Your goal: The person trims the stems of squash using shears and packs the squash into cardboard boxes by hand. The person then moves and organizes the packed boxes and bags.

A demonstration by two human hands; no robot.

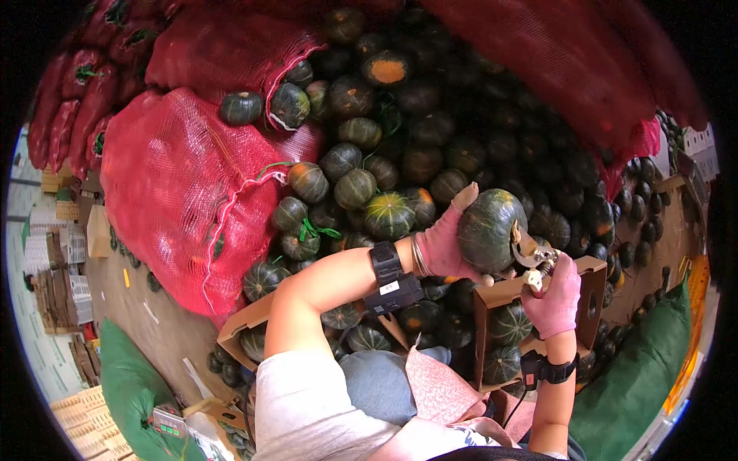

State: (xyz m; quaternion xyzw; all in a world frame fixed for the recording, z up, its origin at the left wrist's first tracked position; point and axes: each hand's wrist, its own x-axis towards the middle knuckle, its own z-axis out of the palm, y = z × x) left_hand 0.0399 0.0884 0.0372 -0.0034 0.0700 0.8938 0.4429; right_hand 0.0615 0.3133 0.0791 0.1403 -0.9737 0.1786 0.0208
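My left hand [444, 244], in a pink glove, is wrapped around a dark green pumpkin [489, 230] and holds it up in front of the heap. In my right hand [555, 296], also gloved in pink, is a pair of pruning shears [530, 257]. Their curved blades lie against the pumpkin's stem [516, 230]. Whether the blades have cut into the stem I cannot tell. Below my hands stands a cardboard box [483, 323] with several green pumpkins [507, 324] inside.
A large heap of pumpkins [430, 165] fills the middle and back. Red mesh sacks [165, 184] lie at the left, one spilling pumpkins. Another cardboard box [244, 323] stands at my left. Green sacks [642, 376] flank me; a small device with buttons [169, 421] sits lower left.
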